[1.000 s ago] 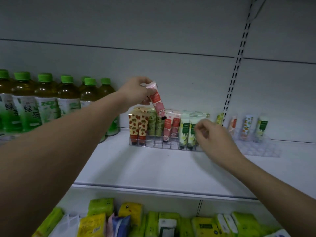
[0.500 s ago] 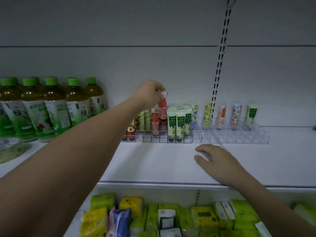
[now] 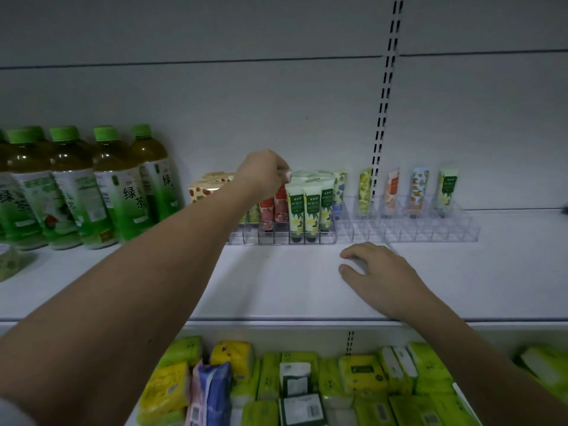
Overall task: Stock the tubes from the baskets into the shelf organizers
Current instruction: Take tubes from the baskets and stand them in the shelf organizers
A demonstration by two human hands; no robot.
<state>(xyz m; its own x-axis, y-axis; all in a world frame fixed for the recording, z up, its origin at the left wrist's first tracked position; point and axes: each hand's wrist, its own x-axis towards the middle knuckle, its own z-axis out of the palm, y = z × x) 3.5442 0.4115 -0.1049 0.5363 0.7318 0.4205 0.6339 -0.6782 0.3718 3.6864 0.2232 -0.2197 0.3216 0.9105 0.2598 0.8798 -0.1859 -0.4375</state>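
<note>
Two clear organizers [image 3: 405, 232] beside green tea bottles [image 3: 123, 192], left hand [image 3: 266, 175] pinching pink tube [image 3: 281, 201], right hand [image 3: 381, 272] flat on shelf [image 3: 276, 284]

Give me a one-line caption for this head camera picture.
Left hand lowers a pink tube into the clear organizer; right hand rests on the shelf.

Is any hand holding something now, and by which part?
The left hand pinches the pink tube by its top end. The right hand holds nothing.
</note>
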